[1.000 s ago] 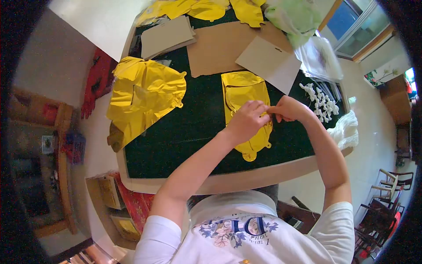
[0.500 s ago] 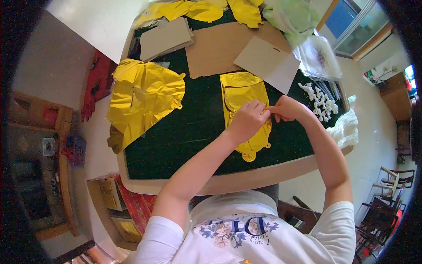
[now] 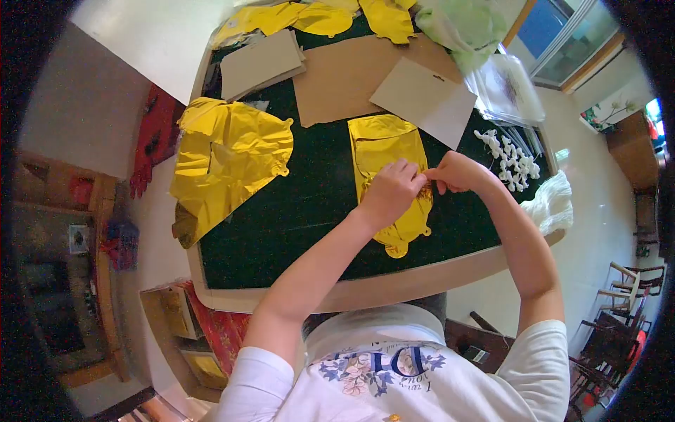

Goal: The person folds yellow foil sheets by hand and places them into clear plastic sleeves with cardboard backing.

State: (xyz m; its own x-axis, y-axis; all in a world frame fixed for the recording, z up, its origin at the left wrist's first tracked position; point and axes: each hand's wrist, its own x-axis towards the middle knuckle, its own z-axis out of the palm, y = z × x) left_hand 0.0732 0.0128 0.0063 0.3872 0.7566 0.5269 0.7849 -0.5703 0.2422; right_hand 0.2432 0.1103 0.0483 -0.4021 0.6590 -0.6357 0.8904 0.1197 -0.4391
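A flat, folded yellow foil balloon [image 3: 380, 132] with small rounded tabs lies on the dark green table top in front of me. My left hand [image 3: 392, 191] rests over its middle, fingers closed and pinching the foil near its right edge. My right hand [image 3: 453, 173] meets it there from the right, thumb and forefinger pressed together at the same edge. What sits between those fingertips is mostly hidden. To the left lies a larger spread yellow foil balloon [image 3: 232, 151], touched by neither hand.
Cardboard [image 3: 330, 81] and a white card [image 3: 422, 98] lie beyond my hands, with a stack of cards [image 3: 260, 63] to their left. On the right are white tied pieces [image 3: 517, 165], clear plastic bags [image 3: 506, 91] and a white bundle [image 3: 552, 204]. More yellow foil [image 3: 323, 20] lines the far edge.
The upper part of the folded foil balloon lies flatter, its dark gap gone. Both hands stay together at its right edge with only a slight shift.
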